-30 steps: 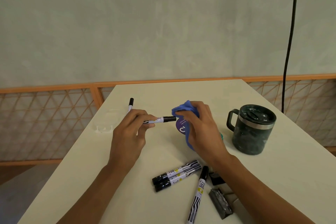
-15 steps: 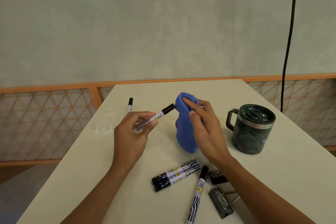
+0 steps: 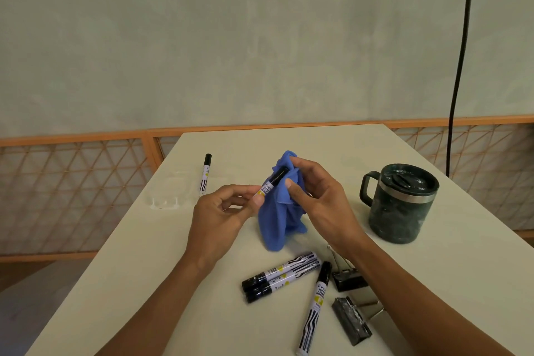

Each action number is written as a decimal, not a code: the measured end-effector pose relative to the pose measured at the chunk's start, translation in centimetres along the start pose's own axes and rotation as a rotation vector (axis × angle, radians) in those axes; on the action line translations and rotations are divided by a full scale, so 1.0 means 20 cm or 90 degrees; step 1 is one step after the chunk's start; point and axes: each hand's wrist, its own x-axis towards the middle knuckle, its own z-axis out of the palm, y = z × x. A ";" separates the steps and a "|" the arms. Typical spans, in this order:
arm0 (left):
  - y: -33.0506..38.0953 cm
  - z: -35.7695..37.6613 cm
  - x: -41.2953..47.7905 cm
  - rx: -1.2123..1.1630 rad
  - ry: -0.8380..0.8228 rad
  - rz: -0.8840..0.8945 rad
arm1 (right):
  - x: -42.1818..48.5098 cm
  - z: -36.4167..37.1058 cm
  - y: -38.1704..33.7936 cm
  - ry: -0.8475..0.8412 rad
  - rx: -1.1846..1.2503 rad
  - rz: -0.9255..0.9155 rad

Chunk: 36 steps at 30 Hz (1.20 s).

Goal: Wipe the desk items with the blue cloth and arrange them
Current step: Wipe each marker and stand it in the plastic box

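Observation:
My left hand point(image 3: 222, 211) pinches a black-and-white marker point(image 3: 271, 183) by its lower end, cap pointing up and right. The cap rests against the blue cloth point(image 3: 278, 220), which hangs from my right hand point(image 3: 318, 205) above the desk. Two markers point(image 3: 281, 273) lie side by side near the front, and a third marker point(image 3: 315, 306) lies beside them. One more marker point(image 3: 205, 175) lies alone at the back left. A dark green lidded mug point(image 3: 400, 205) stands at the right.
Two black binder clips point(image 3: 348, 280) point(image 3: 351, 321) lie by my right forearm. The cream desk point(image 3: 144, 269) has edges close on the left and right. An orange lattice fence point(image 3: 72, 193) runs behind it, and a black cable point(image 3: 459, 61) hangs down the wall.
My left hand brought the marker's cap from just beside the cloth up against it. My right hand now folds the cloth's top around the cap.

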 end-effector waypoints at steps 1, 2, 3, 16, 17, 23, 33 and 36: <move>0.00 0.01 -0.01 0.011 -0.006 0.005 | 0.00 0.01 0.00 0.006 0.010 0.008; 0.00 0.01 -0.01 0.021 -0.012 0.013 | 0.00 0.01 0.00 0.013 0.019 0.019; 0.00 0.01 -0.01 0.028 -0.018 0.019 | 0.01 0.01 0.00 0.023 0.024 0.030; 0.02 -0.09 0.02 0.133 -0.037 0.040 | 0.04 -0.03 0.01 0.138 0.115 0.049; 0.02 -0.09 0.01 0.140 -0.033 0.045 | 0.04 -0.02 0.01 0.135 0.124 0.052; 0.00 -0.04 -0.01 0.156 -0.057 0.067 | -0.01 0.09 0.05 0.082 0.085 0.068; 0.03 -0.11 0.02 0.093 -0.041 0.028 | 0.01 0.05 0.05 0.088 -0.033 0.039; 0.06 -0.17 0.05 0.033 0.038 0.036 | 0.01 0.02 0.05 0.037 -0.111 -0.015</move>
